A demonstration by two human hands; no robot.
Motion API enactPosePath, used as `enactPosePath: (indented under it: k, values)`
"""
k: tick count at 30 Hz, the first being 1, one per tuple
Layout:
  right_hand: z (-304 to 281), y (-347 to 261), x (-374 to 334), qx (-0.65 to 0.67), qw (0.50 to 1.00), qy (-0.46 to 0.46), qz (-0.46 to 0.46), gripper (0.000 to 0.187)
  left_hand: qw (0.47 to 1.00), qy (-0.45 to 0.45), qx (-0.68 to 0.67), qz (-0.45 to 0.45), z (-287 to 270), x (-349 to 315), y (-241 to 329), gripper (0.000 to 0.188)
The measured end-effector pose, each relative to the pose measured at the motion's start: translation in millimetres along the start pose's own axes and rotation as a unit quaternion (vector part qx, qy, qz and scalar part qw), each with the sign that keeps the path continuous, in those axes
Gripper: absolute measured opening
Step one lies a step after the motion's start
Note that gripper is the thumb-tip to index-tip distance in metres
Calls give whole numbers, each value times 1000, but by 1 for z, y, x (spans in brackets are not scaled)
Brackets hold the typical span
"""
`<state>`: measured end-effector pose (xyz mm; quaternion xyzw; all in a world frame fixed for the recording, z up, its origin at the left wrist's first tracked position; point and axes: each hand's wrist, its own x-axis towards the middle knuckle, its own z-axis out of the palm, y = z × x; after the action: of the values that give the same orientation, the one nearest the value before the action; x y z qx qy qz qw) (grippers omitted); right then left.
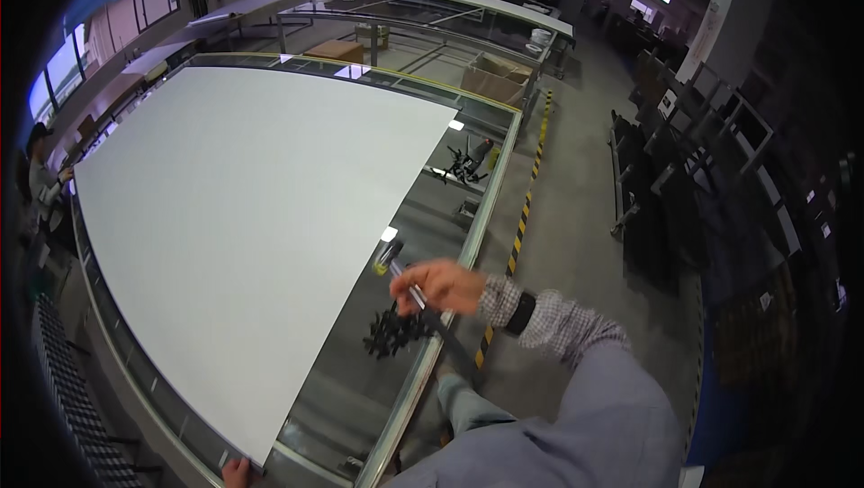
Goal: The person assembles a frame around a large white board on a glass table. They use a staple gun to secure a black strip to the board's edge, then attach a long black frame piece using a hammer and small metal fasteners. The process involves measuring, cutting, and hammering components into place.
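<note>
A large white sheet (243, 191) lies across a glass-topped table with a metal rim (490, 209). At its near corner, by the lower edge of the view, my left hand (236, 473) is closed on the sheet's edge; only part of the hand shows. My right hand (441, 286) is raised over the table's right side, with its fingers wrapped round the shaft of a hammer (436, 322). The hammer's head points away to the left and its dark handle end toward me. Beneath it, a pile of small black pieces (389, 333) sits on the glass.
Another black cluster (463, 162) lies farther up the glass. A co-worker (43, 178) stands at the left with a hand on the sheet's edge. Cardboard boxes (495, 79) stand beyond the table. Yellow-black floor tape (526, 209) and dark racks (666, 191) are to the right.
</note>
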<state>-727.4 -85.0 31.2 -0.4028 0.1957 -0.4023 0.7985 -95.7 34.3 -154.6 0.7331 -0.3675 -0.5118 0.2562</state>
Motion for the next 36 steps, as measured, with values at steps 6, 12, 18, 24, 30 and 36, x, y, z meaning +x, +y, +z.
enactPosePath:
  k: [6, 12, 18, 24, 30, 36]
  values:
    - [126, 129, -13, -153, 966, 202, 57, 12, 998, -38, 50, 29, 12, -6, 42, 21]
    - [166, 173, 3, -43, 986, 161, 11, 20, 991, -43, -122, -15, 6, -5, 45, 25]
    - [227, 242, 7, -41, 956, 258, 131, 31, 976, -148, -160, -22, 7, -5, 57, 24]
    - [265, 319, 29, -16, 922, 382, 54, 32, 959, -226, -168, -24, 9, -7, 58, 25]
    - [334, 380, 70, 140, 858, 493, -27, 32, 936, -289, -202, 13, 7, -16, 83, 23]
    - [352, 399, 104, 113, 858, 496, -65, 30, 935, -279, -218, 10, 4, -17, 94, 20]
